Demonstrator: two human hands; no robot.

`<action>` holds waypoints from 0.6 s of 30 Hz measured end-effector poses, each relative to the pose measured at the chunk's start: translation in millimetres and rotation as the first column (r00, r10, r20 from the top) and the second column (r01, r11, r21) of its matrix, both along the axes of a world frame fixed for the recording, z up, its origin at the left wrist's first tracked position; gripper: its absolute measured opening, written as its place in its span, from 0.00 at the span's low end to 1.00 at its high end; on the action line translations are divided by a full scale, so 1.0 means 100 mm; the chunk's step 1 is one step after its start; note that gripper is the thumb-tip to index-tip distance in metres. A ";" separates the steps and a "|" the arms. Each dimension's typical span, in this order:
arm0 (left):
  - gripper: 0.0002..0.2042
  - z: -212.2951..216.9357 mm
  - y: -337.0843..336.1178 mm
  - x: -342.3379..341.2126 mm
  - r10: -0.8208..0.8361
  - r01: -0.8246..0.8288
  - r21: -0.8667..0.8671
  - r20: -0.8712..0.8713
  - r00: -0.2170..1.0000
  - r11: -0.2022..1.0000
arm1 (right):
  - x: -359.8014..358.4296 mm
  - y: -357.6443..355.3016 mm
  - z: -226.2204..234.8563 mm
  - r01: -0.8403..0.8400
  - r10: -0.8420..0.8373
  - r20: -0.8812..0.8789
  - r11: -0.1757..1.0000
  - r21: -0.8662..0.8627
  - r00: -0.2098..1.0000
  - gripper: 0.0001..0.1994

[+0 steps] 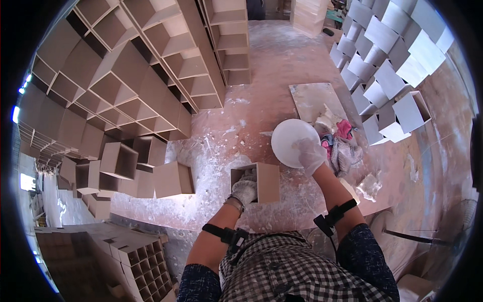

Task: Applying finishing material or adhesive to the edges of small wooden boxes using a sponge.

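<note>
Down low, left hand (245, 190) grips the wooden box (261, 182); right hand (310, 155) lies open in the white bowl (288, 140).

two gloved hands (245, 190), one open wooden box (255, 182), one white bowl (290, 142)

White bucket (292, 142), brown box (267, 182), pink rag (344, 129), checked shirt (292, 272).

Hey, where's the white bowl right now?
In the head view the white bowl sits on the floor right of centre, under the right hand, between the open wooden box and a heap of rags.
</note>
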State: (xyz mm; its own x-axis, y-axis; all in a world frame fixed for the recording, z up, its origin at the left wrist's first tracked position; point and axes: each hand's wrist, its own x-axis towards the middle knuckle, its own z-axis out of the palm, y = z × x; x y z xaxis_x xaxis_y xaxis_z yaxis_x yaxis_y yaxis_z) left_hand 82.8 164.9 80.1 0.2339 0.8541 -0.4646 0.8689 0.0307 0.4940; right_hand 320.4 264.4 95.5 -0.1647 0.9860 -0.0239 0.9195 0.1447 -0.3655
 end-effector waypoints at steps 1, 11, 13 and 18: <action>0.30 0.00 -0.01 0.02 0.092 -0.096 0.054 0.068 0.993 0.994 | 0.01 -0.01 -0.02 -0.032 0.030 0.088 0.999 0.013 0.996 0.10; 0.32 0.24 0.03 0.06 0.016 -0.018 -0.110 -0.026 1.000 0.994 | 0.24 0.07 0.32 0.114 -0.167 -0.364 0.980 -0.165 0.916 0.13; 0.31 0.18 0.01 0.01 -0.071 0.070 -0.050 -0.013 0.997 0.996 | 0.31 0.09 0.28 0.057 -0.133 -0.382 0.977 -0.203 0.915 0.17; 0.33 0.06 0.01 0.01 0.022 -0.022 -0.006 -0.027 0.999 1.000 | 0.44 0.08 -0.05 -0.064 0.063 -0.162 0.998 -0.005 0.985 0.10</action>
